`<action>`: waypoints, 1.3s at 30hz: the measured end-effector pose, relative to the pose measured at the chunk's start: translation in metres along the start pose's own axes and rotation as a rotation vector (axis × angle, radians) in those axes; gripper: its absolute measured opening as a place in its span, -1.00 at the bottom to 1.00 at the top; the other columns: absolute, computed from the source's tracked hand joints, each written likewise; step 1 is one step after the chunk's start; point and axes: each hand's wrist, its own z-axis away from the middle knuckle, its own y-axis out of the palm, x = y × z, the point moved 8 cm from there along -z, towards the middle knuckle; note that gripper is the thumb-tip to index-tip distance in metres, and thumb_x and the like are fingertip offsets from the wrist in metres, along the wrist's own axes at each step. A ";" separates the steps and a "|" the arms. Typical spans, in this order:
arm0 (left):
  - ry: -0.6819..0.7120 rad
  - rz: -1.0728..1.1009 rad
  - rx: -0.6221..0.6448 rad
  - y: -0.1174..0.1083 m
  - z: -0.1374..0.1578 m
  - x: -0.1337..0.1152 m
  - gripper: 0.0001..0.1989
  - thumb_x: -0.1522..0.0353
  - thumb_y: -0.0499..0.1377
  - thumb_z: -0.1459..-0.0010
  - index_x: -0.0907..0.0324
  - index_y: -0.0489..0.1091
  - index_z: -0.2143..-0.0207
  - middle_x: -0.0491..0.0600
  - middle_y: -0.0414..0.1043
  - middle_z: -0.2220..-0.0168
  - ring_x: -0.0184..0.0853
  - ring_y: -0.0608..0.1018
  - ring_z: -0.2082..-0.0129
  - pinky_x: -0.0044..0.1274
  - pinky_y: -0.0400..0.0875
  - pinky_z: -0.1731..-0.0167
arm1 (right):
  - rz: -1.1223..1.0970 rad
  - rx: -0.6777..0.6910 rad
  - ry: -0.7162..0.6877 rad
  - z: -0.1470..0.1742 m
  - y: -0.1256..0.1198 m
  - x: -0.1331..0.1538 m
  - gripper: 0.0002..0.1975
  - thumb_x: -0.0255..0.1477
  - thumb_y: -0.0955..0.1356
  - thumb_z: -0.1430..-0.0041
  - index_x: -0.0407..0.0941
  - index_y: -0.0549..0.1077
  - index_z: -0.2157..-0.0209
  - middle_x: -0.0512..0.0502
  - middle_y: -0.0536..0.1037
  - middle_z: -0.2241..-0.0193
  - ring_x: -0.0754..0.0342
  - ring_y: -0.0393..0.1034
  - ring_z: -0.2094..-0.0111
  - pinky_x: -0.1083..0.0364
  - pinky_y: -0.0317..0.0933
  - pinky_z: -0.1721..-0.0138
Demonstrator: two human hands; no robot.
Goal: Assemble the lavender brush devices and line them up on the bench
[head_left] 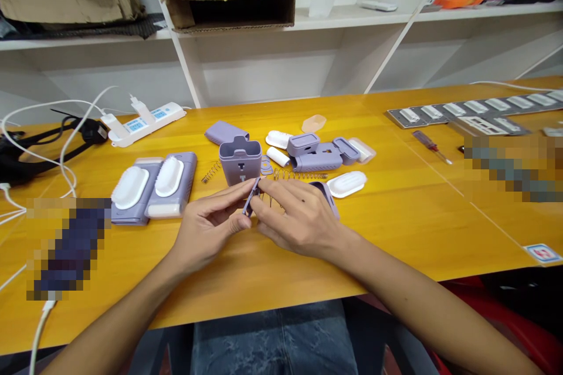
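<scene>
Between both hands is a small thin purple plastic part (250, 199), tilted on edge. My left hand (211, 220) pinches it at its lower end with the thumb, while the fingers of my right hand (294, 211) press on it from the other side. Fingers hide much of the part. Just behind stands an upright purple housing (240, 161), its top open. A coil spring (303, 175) lies beyond my right hand, with another spring (211, 171) left of the housing. Partly behind my right hand is a purple frame (328, 199), and beside it a white bristled oval pad (347, 184).
Two purple units with white brush heads (169, 177) lie at left, near a power strip (149, 123) and cables. More purple shells (319, 158) lie behind my hands. A screwdriver (432, 146) and a long tray of white parts (477, 106) are at right. Shelves (264, 58) rise behind.
</scene>
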 end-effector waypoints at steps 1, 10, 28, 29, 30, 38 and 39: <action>0.007 -0.005 0.000 0.000 0.000 0.001 -0.54 0.22 0.48 -0.24 -0.02 0.62 -0.18 0.04 0.56 -0.27 -0.02 0.59 -0.31 -0.23 0.49 -0.36 | -0.004 0.002 0.006 0.000 0.000 0.000 -0.86 -0.44 0.35 -0.44 -0.15 0.48 0.02 -0.29 0.70 0.16 -0.09 0.61 0.24 -0.02 0.50 0.28; 0.111 -0.118 -0.003 -0.003 0.000 -0.001 -0.52 0.22 0.48 -0.24 -0.02 0.60 -0.20 0.05 0.56 -0.26 -0.06 0.61 -0.29 -0.24 0.48 -0.36 | -0.156 0.035 0.111 0.003 0.006 -0.006 -0.83 -0.52 0.37 -0.35 -0.14 0.48 0.04 -0.30 0.68 0.07 -0.09 0.64 0.14 -0.01 0.54 0.20; 0.423 -0.432 -0.049 0.011 0.014 -0.019 -0.50 0.57 0.25 -0.38 0.08 0.53 -0.30 0.10 0.60 -0.26 -0.21 0.67 -0.22 -0.42 0.56 -0.28 | -0.607 0.058 0.377 0.011 0.019 -0.020 -0.78 -0.55 0.37 -0.40 -0.07 0.51 -0.02 -0.17 0.67 0.10 -0.05 0.63 0.10 -0.04 0.56 0.06; 0.446 -0.457 -0.061 0.012 0.015 -0.019 -0.49 0.58 0.24 -0.38 0.11 0.52 -0.32 0.11 0.61 -0.24 -0.21 0.68 -0.21 -0.42 0.57 -0.27 | -0.611 0.062 0.385 0.011 0.020 -0.020 -0.79 -0.54 0.37 -0.41 -0.06 0.52 -0.02 -0.16 0.67 0.11 -0.05 0.63 0.11 -0.03 0.56 0.07; 0.472 -0.489 -0.071 0.013 0.016 -0.020 -0.48 0.59 0.23 -0.38 0.14 0.50 -0.33 0.12 0.63 -0.22 -0.21 0.69 -0.19 -0.43 0.59 -0.25 | -0.615 0.066 0.392 0.011 0.021 -0.019 -0.80 -0.54 0.37 -0.41 -0.06 0.52 -0.01 -0.16 0.67 0.10 -0.04 0.62 0.11 -0.02 0.55 0.07; 0.569 -0.737 -0.127 0.014 0.021 -0.022 -0.61 0.57 0.19 -0.39 0.26 0.51 -0.21 0.13 0.71 -0.07 -0.26 0.75 -0.07 -0.51 0.63 -0.15 | -0.632 0.086 0.388 0.014 0.026 -0.015 -0.84 -0.49 0.36 -0.47 -0.06 0.50 -0.03 -0.17 0.65 0.09 0.01 0.57 0.21 0.03 0.49 0.16; 0.573 -0.755 -0.137 0.014 0.021 -0.023 -0.64 0.56 0.19 -0.39 0.26 0.52 -0.18 0.13 0.72 -0.04 -0.26 0.76 -0.04 -0.53 0.64 -0.13 | -0.631 0.094 0.388 0.014 0.027 -0.014 -0.85 -0.48 0.36 -0.48 -0.07 0.50 -0.03 -0.17 0.65 0.10 0.01 0.56 0.22 0.03 0.47 0.18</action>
